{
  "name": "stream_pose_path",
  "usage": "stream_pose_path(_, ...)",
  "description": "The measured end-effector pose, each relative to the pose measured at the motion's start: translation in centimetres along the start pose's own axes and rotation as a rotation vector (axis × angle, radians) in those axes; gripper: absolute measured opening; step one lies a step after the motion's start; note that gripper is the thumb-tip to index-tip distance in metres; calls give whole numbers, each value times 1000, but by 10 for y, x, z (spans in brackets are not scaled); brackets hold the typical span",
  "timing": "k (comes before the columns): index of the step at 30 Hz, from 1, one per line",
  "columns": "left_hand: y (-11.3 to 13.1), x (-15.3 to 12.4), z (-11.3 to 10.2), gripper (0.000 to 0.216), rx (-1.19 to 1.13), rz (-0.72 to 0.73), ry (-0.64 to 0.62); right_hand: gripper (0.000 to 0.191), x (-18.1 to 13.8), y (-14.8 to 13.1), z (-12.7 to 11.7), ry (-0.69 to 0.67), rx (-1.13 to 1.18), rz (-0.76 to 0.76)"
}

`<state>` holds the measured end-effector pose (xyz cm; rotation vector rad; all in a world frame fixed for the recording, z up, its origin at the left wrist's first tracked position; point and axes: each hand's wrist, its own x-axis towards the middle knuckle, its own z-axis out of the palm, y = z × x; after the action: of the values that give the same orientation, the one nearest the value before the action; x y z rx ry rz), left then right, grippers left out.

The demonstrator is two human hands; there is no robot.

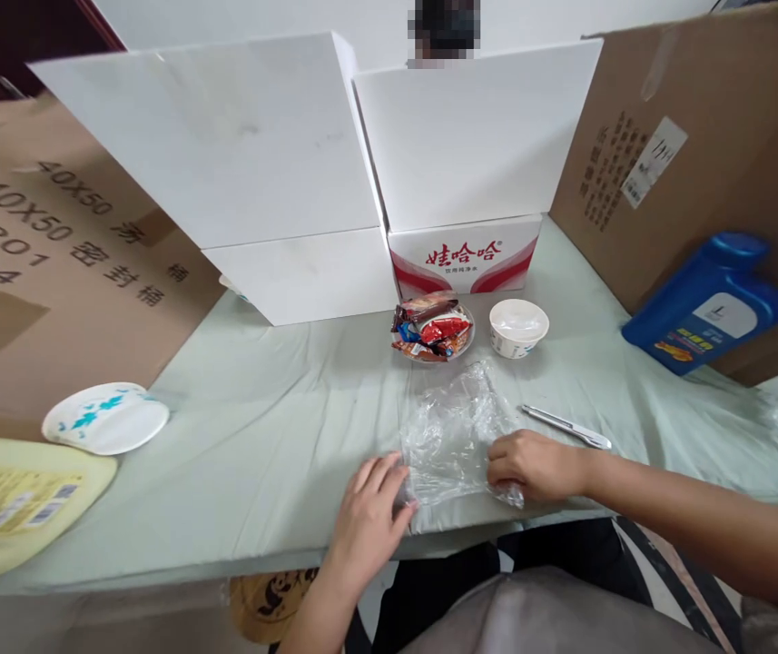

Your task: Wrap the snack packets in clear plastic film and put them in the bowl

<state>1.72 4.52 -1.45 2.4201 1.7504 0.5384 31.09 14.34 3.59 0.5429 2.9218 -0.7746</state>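
Observation:
A crumpled sheet of clear plastic wrap (453, 431) lies on the pale green tablecloth near the front edge. My left hand (369, 513) rests at its left corner with fingers extended, touching the film. My right hand (535, 465) sits on its right edge, fingers curled and pinching the film. Just beyond the wrap stands a glass dish of wrapped snacks (433, 330), and a white bowl (517, 326) stands to its right. A silver utility knife (566, 426) lies right of the wrap.
White boxes (280, 173) and a red-printed carton (467, 256) stand at the back. Cardboard panels lean on both sides. A blue jug (705, 304) lies at the right; a white lid with blue print (106, 418) and a yellow bottle (14, 504) at the left.

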Motion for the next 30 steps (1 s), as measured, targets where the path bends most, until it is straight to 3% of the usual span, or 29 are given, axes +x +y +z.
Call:
stream_pose_path(3, -17, -4, -14, 38, 90, -129, -27, 18, -28, -8, 18, 93, 56, 57)
stream_pose_path(6, -20, 0, -28, 52, 102, -200, 57, 21, -40, -17, 29, 176, 107, 125)
stream_pose_path(8, -13, 6, -34, 49, 26, -102, 101, 25, -41, -20, 32, 214, 137, 166)
stream_pose_path(11, 3, 14, -34, 59, -134, 125, -9, 30, -41, -21, 32, 237, 202, 187)
stream_pose_path(14, 6, 20, -25, 81, -178, 108, -122, 37, -43, -16, 31, 289, 298, 195)
stream_pose_path(16, 1, 22, -20, 71, -208, 35, -137, 41, -45, -13, 33, 358, 372, 225)
stream_pose_path(20, -10, 23, -19, 12, -372, -46, -141, 41, -44, -11, 40, 510, 554, 345)
stream_pose_path(26, -11, 28, -32, 13, -806, -259, -142, 39, -35, -13, 44, 729, 795, 476)
stream_pose_path(30, -14, 41, -35, 22, -1021, -477, -8, 41, -25, -7, 39, 820, 794, 630)
